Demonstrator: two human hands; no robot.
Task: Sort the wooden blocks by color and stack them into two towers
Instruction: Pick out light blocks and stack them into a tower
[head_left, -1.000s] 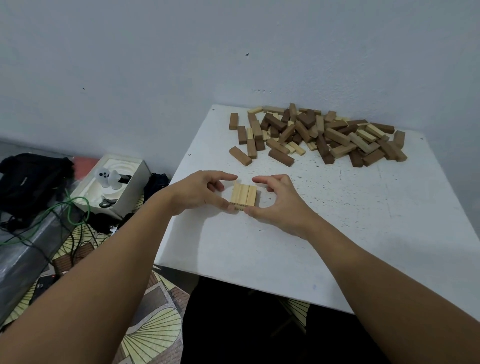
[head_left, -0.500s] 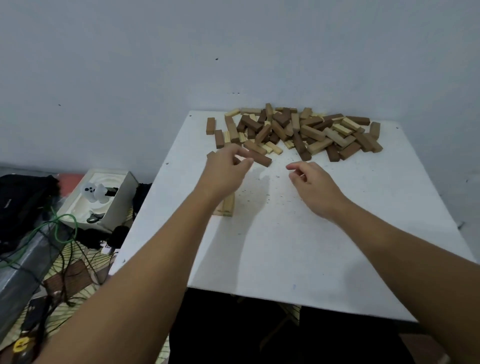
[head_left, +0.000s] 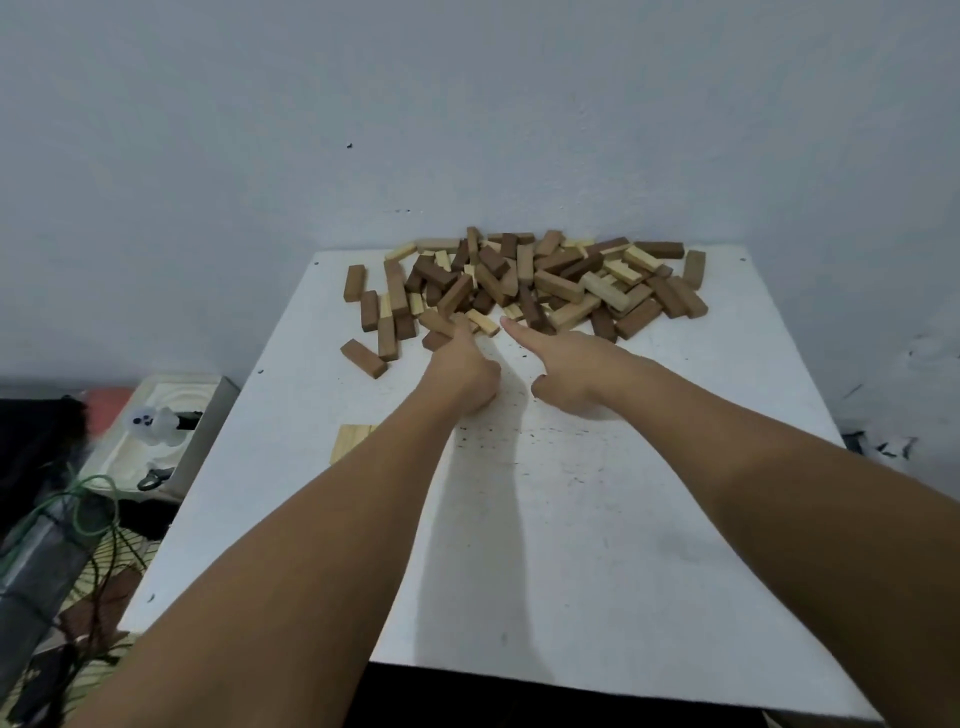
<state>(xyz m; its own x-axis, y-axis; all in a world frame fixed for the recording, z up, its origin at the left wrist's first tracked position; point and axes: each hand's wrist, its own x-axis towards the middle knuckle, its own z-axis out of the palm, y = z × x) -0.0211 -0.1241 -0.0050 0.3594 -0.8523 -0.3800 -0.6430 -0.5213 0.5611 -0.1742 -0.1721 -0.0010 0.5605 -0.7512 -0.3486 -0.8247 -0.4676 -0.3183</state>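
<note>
**Both hands reach the mixed pile of wooden blocks**

Left of your left forearm, an open white box (head_left: 171, 431) sits on the floor beside the tabletop (head_left: 597, 545); it holds a small pale figure and a dark metal clip, no blocks. Just left of the same forearm and nearer you than the hand, a flat row of light blocks (head_left: 350, 440) lies on the tabletop, half hidden by the arm.

Your left hand (head_left: 460, 371) has its fingers curled at the near edge of the block pile (head_left: 524, 286); whether they grip a block, I cannot tell. Just right of it, your right hand (head_left: 566, 369) is relaxed, index finger extended, holding nothing.

The pile, dark and light jumbled, lies beyond both hands against the wall. These blocks look rigid, light and smooth: pinch one across its long sides near the middle, likely lifting loose edge pieces first.
</note>
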